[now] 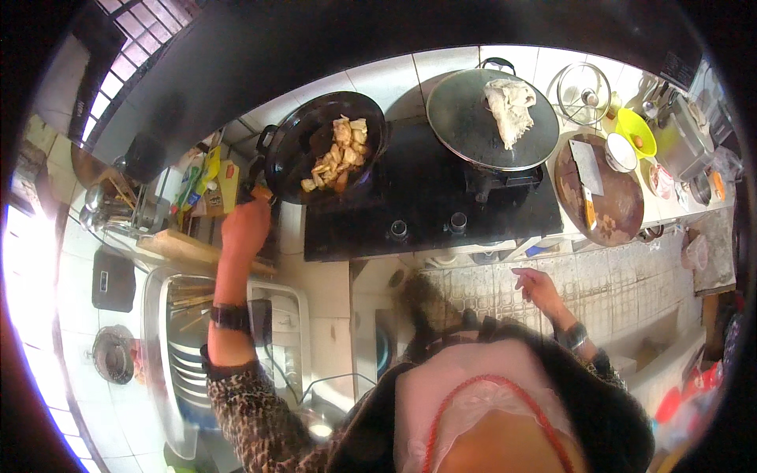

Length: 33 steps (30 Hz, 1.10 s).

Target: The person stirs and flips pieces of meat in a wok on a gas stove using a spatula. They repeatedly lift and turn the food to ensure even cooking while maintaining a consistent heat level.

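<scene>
My left hand [245,227] is closed around a brown, wooden-looking handle [261,192] at the lower left rim of a black wok [295,148]. Whether that handle belongs to the wok cannot be told. Browned chunks of food [340,156] lie gathered on the right side of the wok. My right hand [538,288] hangs in front of the counter with nothing in it, the index finger pointing left. Behind it on the gas hob [426,201], a flat dark lid [467,118] covers a second pan, and a crumpled whitish cloth [510,109] lies on the lid.
At right, a cleaver [585,168] and a white bowl [621,152] rest on a round chopping board [621,207]. A yellow-green bowl [636,127] holds an egg. Packets [207,183] stand left of the wok. A dish rack [301,307] with plates and chopsticks is beside my left forearm.
</scene>
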{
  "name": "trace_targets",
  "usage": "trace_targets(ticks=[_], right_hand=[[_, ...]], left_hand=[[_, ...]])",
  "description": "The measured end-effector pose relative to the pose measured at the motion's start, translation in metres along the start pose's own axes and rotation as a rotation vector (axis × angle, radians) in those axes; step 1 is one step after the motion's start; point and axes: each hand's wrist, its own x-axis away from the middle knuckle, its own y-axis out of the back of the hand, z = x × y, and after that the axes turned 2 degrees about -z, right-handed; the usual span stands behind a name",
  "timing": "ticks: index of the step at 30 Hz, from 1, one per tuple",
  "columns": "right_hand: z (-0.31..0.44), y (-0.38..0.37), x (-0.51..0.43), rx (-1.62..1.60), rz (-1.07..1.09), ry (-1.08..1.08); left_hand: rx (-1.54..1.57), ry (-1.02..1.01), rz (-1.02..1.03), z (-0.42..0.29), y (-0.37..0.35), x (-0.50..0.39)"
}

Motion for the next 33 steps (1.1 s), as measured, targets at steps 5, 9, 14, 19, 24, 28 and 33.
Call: trace_targets(ticks=[5, 9, 14, 19, 24, 28, 33], right_hand=[[-0.001, 0.003, -0.001, 0.021, 0.011, 0.034], [0.0, 0.004, 0.002, 0.031, 0.009, 0.003], [-0.005, 0.004, 0.004, 0.026, 0.015, -0.01], [-0.009, 0.003, 0.007, 0.023, 0.009, 0.008], [-0.012, 0.007, 0.012, 0.0, -0.027, -0.034], [-0.018, 0.01, 0.015, 0.005, -0.062, -0.021], [-0.027, 0.011, 0.017, -0.046, -0.068, -0.039]], left_hand=[[-0.275, 0.024, -0.02, 0.001, 0.027, 0.008], [-0.326, 0.058, -0.02, 0.004, 0.028, 0.002], [-0.28, 0.051, 0.041, 0.009, 0.02, -0.006], [-0.35, -0.448, 0.104, 0.07, -0.007, -0.043], [-0.424, -0.604, 0.442, 0.104, -0.021, -0.076], [-0.42, -0.449, 0.626, 0.09, -0.005, -0.075], [0.75, 0.625, 0.713, 0.094, 0.01, -0.051]])
